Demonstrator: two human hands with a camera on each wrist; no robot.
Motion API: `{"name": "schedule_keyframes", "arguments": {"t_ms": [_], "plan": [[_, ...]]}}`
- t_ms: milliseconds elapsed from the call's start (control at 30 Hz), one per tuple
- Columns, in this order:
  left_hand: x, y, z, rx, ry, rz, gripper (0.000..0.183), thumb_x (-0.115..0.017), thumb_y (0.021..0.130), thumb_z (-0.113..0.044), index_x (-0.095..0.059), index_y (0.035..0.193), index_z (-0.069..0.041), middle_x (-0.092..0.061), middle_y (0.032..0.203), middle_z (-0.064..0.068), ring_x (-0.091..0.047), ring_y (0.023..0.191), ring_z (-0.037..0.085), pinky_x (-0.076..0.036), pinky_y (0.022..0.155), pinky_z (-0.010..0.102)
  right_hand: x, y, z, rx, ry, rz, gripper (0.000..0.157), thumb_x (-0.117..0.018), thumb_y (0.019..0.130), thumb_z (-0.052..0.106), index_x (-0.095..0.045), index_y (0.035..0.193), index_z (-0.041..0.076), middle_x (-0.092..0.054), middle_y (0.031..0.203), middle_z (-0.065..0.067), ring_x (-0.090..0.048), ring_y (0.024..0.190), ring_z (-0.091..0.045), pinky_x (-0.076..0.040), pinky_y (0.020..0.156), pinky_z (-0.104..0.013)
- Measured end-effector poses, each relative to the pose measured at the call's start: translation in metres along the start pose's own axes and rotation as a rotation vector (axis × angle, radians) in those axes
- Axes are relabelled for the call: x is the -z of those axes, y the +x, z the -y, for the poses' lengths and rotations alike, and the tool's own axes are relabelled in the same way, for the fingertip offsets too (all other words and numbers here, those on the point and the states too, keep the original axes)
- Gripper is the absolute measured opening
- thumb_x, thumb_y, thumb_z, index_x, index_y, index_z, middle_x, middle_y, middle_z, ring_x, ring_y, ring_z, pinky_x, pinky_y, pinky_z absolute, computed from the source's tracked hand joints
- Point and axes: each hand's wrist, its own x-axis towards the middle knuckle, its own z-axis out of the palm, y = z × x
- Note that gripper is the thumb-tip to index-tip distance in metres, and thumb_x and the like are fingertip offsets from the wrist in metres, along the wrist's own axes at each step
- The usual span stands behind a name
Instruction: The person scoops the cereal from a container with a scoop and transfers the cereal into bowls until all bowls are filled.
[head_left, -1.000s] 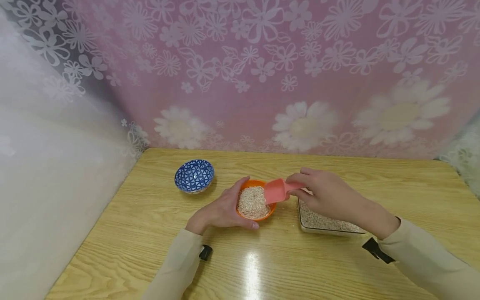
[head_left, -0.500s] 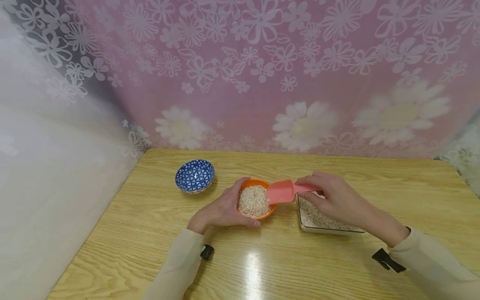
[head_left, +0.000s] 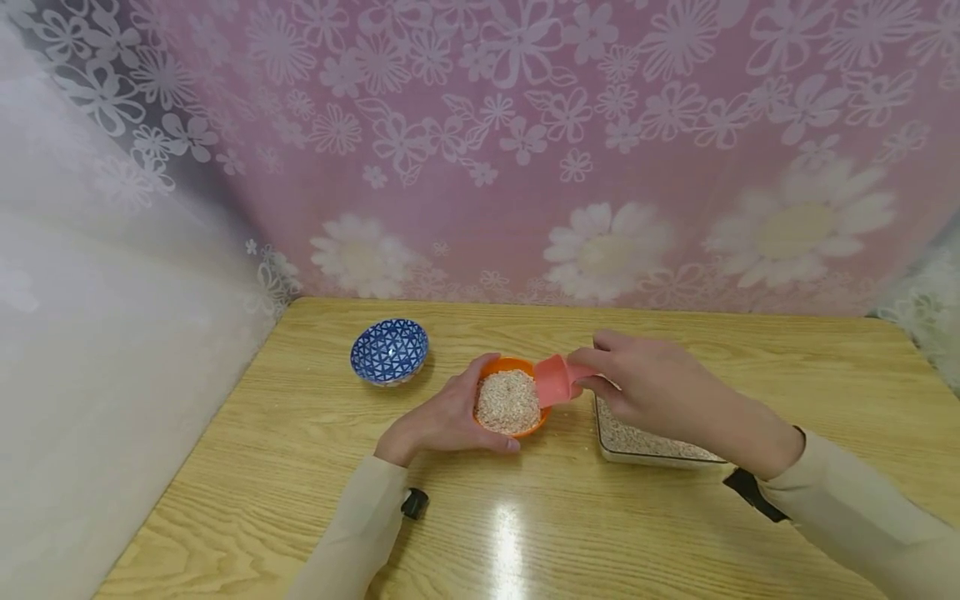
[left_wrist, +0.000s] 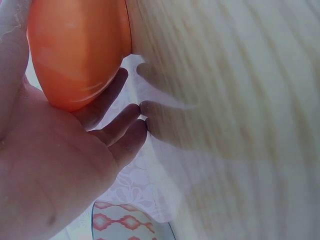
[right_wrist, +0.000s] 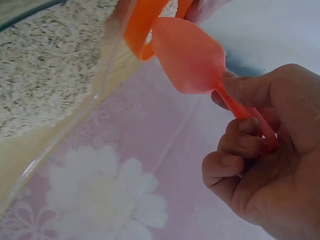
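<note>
Left grip is cupping the orange bowl, presumably steadying it; right grip is pinching the scoop above its rim; blue bowl is sitting near the desk's far left corner

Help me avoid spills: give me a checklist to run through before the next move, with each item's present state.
1. Orange bowl held: ok; the left hand curves around its side.
2. Scoop gripped: ok; the right hand holds it.
3. Scoop positioned over the bowl: ok; its front end reaches over the right rim.
4. Scoop emptied: cannot tell; its inside does not show clearly.
5. Flakes remaining in the box: ok; plenty show there.
6. Blue bowl out of the way: ok; it stands apart, beyond the left hand.
</note>
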Motion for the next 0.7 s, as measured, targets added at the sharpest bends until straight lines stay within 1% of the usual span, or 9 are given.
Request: {"name": "schedule_keyframes", "arguments": {"t_ms": [133, 233, 367, 467, 600, 700], "plan": [[0.000, 0.002, 0.001, 0.002, -0.010, 0.004, 0.124, -0.090, 0.071, -0.054, -0.014, 0.164, -0.025, -0.041, 0.158, 0.004, -0.042, 0.141, 0.028, -0.040, 0.116, 0.052, 0.002, 0.004, 0.004, 0.027, -0.039, 0.011, 0.012, -0.077, 0.090, 0.014, -0.070, 0.096, 0.021, -0.043, 0.071, 0.007, -0.026, 0.053, -0.003, -0.023, 0.048, -0.019], [-0.001, 0.002, 0.001, -0.001, -0.022, 0.005, 0.125, -0.091, 0.070, -0.053, -0.014, 0.164, -0.024, -0.042, 0.156, 0.003, -0.043, 0.140, 0.027, -0.041, 0.116, 0.051, 0.002, 0.003, 0.003, 0.006, 0.012, 0.013, 0.012, -0.077, 0.090, 0.013, -0.072, 0.099, 0.020, -0.047, 0.072, 0.008, -0.028, 0.055, -0.002, -0.026, 0.049, -0.018], [0.000, 0.003, 0.001, -0.004, -0.023, 0.005, 0.126, -0.092, 0.069, -0.052, -0.014, 0.164, -0.024, -0.041, 0.157, 0.005, -0.043, 0.141, 0.028, -0.040, 0.116, 0.051, -0.001, -0.004, -0.006, -0.067, 0.140, 0.005, 0.017, -0.076, 0.092, 0.013, -0.075, 0.109, 0.016, -0.058, 0.081, 0.009, -0.036, 0.061, 0.000, -0.034, 0.054, -0.019], [0.000, 0.002, 0.001, -0.002, -0.018, 0.003, 0.125, -0.091, 0.070, -0.052, -0.014, 0.164, -0.025, -0.040, 0.159, 0.006, -0.042, 0.143, 0.028, -0.040, 0.117, 0.052, -0.006, -0.016, -0.015, -0.118, 0.239, -0.038, 0.023, -0.077, 0.091, 0.011, -0.075, 0.113, 0.014, -0.062, 0.087, 0.011, -0.039, 0.066, 0.001, -0.037, 0.058, -0.020], [0.001, 0.001, 0.001, -0.003, -0.017, 0.000, 0.124, -0.090, 0.070, -0.053, -0.014, 0.164, -0.025, -0.040, 0.159, 0.006, -0.044, 0.143, 0.028, -0.038, 0.118, 0.052, -0.013, -0.039, -0.024, -0.199, 0.345, -0.122, 0.029, -0.079, 0.088, 0.006, -0.075, 0.115, 0.017, -0.066, 0.092, 0.011, -0.045, 0.067, 0.000, -0.041, 0.058, -0.020], [0.002, 0.001, 0.002, 0.000, -0.023, -0.003, 0.124, -0.091, 0.069, -0.053, -0.015, 0.164, -0.026, -0.039, 0.161, 0.004, -0.044, 0.143, 0.025, -0.037, 0.120, 0.050, -0.015, -0.057, -0.029, -0.306, 0.427, -0.153, 0.031, -0.078, 0.089, 0.007, -0.075, 0.116, 0.022, -0.071, 0.100, 0.008, -0.051, 0.066, -0.003, -0.043, 0.057, -0.020]]}}
